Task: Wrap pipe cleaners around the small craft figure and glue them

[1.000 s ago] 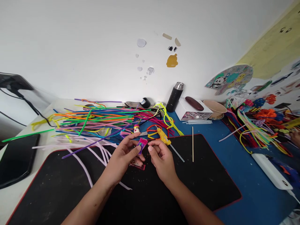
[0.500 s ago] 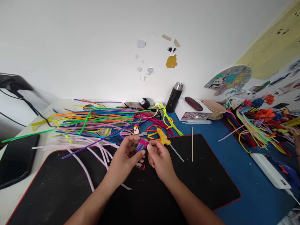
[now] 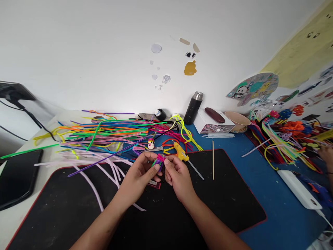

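Between my two hands, above the black mat (image 3: 208,201), is a small bundle of coiled pipe cleaners (image 3: 160,159), pink on top with purple and green below. My left hand (image 3: 143,172) is closed around its left side, thumb pressed on the front. At its right edge, my right hand (image 3: 177,173) pinches the pink part between thumb and forefinger. Fingers hide much of the bundle. Just behind lie a small figure head with a pink hat (image 3: 151,143) and a yellow glue gun (image 3: 180,152) with a clear glue stick. A red-edged packet (image 3: 154,184) lies beneath my hands.
Many coloured pipe cleaners (image 3: 109,133) cover the back left. A phone (image 3: 19,177) lies at the far left. A thin wooden stick (image 3: 213,159), a black thermos (image 3: 194,107), a white box (image 3: 203,121) and a white power bank (image 3: 299,189) stand or lie rightward. Another person's hand (image 3: 326,154) shows at the right edge.
The bundle has turned a little in my fingers, so its pink top is tilted differently. Another person's hand has come into view at the far right.
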Action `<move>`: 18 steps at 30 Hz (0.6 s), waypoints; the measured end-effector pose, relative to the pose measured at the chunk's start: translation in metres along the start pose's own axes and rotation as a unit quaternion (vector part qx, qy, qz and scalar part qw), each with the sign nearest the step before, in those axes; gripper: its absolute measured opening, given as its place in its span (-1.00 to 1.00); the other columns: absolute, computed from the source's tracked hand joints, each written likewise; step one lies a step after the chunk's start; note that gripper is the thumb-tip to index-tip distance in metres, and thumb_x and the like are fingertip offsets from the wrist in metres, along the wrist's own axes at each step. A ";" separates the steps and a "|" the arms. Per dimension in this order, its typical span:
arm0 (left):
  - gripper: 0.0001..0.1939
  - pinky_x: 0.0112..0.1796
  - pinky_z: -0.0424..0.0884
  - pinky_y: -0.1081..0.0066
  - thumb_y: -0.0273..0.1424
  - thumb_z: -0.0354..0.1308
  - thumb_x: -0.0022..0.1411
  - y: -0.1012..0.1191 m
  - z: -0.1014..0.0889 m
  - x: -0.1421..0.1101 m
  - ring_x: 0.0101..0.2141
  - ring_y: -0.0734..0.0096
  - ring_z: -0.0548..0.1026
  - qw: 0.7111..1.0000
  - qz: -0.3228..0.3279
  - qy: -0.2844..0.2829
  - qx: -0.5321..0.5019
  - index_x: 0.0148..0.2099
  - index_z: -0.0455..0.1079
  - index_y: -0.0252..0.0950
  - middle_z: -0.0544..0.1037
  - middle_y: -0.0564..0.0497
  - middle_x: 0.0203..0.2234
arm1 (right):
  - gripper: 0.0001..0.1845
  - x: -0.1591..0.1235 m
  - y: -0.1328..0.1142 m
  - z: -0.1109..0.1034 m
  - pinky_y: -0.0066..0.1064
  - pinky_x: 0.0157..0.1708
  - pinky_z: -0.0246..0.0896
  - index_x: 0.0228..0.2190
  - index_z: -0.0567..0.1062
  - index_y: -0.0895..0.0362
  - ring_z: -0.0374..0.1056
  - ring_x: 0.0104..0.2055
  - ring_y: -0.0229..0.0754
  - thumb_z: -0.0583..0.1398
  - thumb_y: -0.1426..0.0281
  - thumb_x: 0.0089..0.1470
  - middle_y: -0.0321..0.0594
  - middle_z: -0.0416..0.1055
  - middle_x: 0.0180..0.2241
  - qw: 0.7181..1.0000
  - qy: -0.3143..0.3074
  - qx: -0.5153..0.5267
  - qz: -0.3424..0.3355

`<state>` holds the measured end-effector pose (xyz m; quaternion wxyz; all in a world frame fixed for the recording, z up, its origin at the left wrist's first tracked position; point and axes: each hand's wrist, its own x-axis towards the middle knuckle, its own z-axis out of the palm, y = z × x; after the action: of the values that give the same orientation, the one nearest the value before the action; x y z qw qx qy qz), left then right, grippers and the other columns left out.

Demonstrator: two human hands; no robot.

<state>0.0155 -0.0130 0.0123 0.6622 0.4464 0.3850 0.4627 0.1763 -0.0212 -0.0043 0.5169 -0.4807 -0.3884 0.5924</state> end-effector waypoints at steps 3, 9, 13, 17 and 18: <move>-0.66 -0.35 0.61 0.39 -0.22 0.44 0.27 0.001 -0.001 0.001 -0.35 0.35 0.57 1.000 0.003 0.000 0.000 -0.06 0.43 -0.23 0.55 0.06 -0.36 | -0.49 -0.001 -0.001 0.001 -0.53 -0.69 -0.10 -0.30 0.47 0.10 -0.07 -0.70 -0.40 0.38 -0.08 0.11 -0.59 0.11 -0.70 1.000 -0.001 0.002 0.006; -0.63 -0.38 0.59 0.40 -0.24 0.50 0.20 -0.001 -0.002 0.002 -0.36 0.35 0.58 1.000 0.000 0.007 -0.014 -0.08 0.44 -0.23 0.56 0.06 -0.33 | -0.47 0.000 -0.002 0.001 -0.53 -0.69 -0.10 -0.28 0.50 0.12 -0.07 -0.70 -0.41 0.39 -0.09 0.10 -0.59 0.11 -0.70 1.000 -0.005 0.004 0.006; -0.60 -0.40 0.57 0.38 -0.21 0.52 0.16 -0.003 -0.004 0.003 -0.38 0.36 0.58 0.999 0.005 0.027 -0.028 -0.09 0.45 -0.23 0.56 0.06 -0.30 | -0.48 0.001 -0.003 -0.001 -0.52 -0.69 -0.11 -0.28 0.52 0.12 -0.04 -0.70 -0.41 0.40 -0.08 0.10 -0.57 0.13 -0.70 1.000 -0.007 0.002 -0.006; -0.53 -0.38 0.57 0.38 -0.22 0.53 0.14 -0.007 -0.008 0.006 -0.37 0.38 0.58 0.997 0.014 0.058 -0.045 0.00 0.45 -0.21 0.57 0.04 -0.21 | -0.51 0.002 -0.005 -0.007 -0.51 -0.67 -0.11 -0.24 0.57 0.13 -0.02 -0.68 -0.40 0.39 -0.05 0.13 -0.56 0.11 -0.68 1.000 0.003 -0.003 -0.015; -0.51 -0.37 0.57 0.38 -0.22 0.54 0.14 -0.008 -0.008 0.007 -0.36 0.38 0.57 0.997 0.012 0.064 -0.047 0.03 0.45 -0.21 0.57 0.03 -0.20 | -0.51 0.002 -0.006 -0.010 -0.51 -0.67 -0.11 -0.24 0.58 0.13 -0.02 -0.68 -0.40 0.39 -0.05 0.14 -0.56 0.11 -0.68 1.000 0.007 -0.006 -0.019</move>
<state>0.0118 -0.0058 0.0013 0.6509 0.3891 0.3990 0.5155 0.1876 -0.0182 -0.0012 0.5276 -0.4810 -0.3971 0.5767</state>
